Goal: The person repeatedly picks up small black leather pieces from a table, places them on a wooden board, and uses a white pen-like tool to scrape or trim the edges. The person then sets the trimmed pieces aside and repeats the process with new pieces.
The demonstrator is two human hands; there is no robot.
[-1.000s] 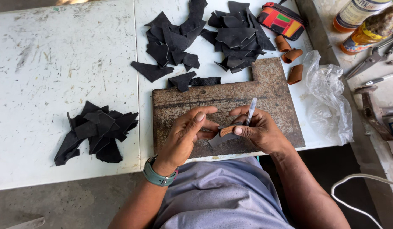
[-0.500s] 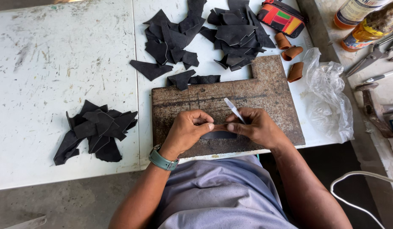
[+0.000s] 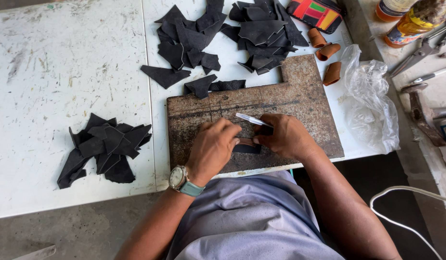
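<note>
From the head camera, both hands meet over a rusty metal slab [image 3: 290, 96] on the white table [image 3: 64, 72]. The left hand [image 3: 214, 150], a watch [image 3: 177, 177] on its wrist, presses curled fingers down on a small dark leather piece [image 3: 246, 147] with a brown edge, lying on the slab's near part. The right hand [image 3: 285, 138] is closed around a thin silvery blade [image 3: 252, 119] — its tip points left, just above the piece — and also touches the piece.

A heap of black leather scraps [image 3: 105, 147] lies left of the slab; more scraps [image 3: 223, 33] are piled beyond it. Brown leather curls [image 3: 329, 50] and a clear plastic bag [image 3: 372, 96] sit to the right.
</note>
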